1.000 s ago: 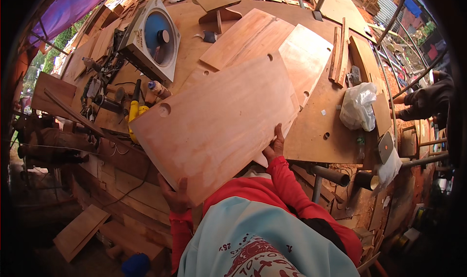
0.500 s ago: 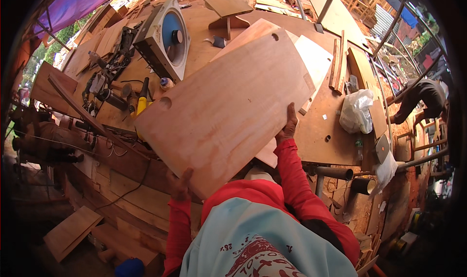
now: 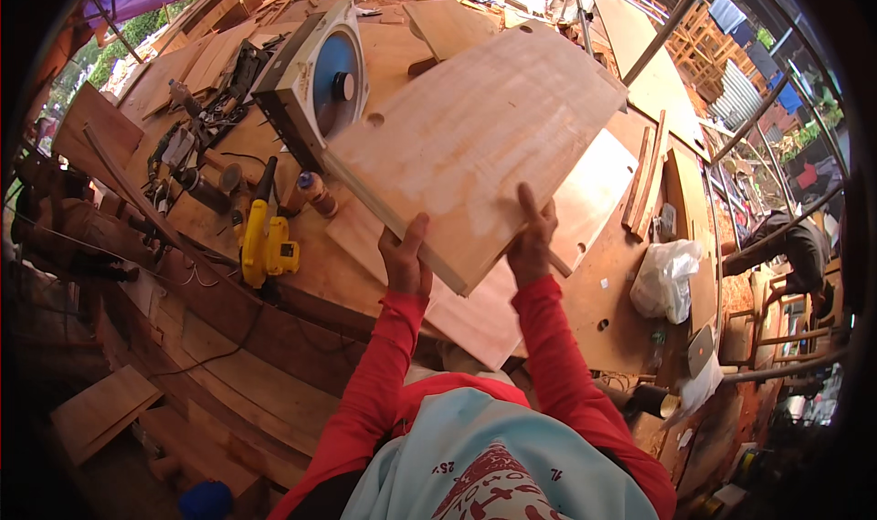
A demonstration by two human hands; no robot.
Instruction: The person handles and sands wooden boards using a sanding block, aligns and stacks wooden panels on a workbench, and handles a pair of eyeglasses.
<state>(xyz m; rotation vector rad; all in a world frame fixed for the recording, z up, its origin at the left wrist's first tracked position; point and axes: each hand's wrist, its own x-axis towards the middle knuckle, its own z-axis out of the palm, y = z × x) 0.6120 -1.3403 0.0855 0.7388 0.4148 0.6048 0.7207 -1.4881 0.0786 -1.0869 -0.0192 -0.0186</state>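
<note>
A rectangular plywood panel point(image 3: 493, 127) with small round holes near its far and left corners is held up over the workbench, tilted. My left hand point(image 3: 405, 260) grips its near left edge, thumb on top and fingers underneath. On the near right edge, my right hand point(image 3: 533, 235) holds the panel the same way. Beneath it, other plywood boards point(image 3: 594, 196) lie on the bench, partly covered. A yellow blower point(image 3: 265, 246) with a black nozzle and a bottle with a blue cap point(image 3: 316, 194) stand left of the panel.
A boxed fan-like unit with a blue disc point(image 3: 336, 77) stands behind the panel's left side. Wooden strips point(image 3: 647, 177) and a white plastic bag point(image 3: 667, 281) lie on the right. Metal poles point(image 3: 671, 31) rise at the far right. Another person point(image 3: 786, 255) bends beyond the bench.
The panel has moved away from my body, rightward and up. My left hand has shifted right along with it, baring the blower and bottle. Both hands keep hold.
</note>
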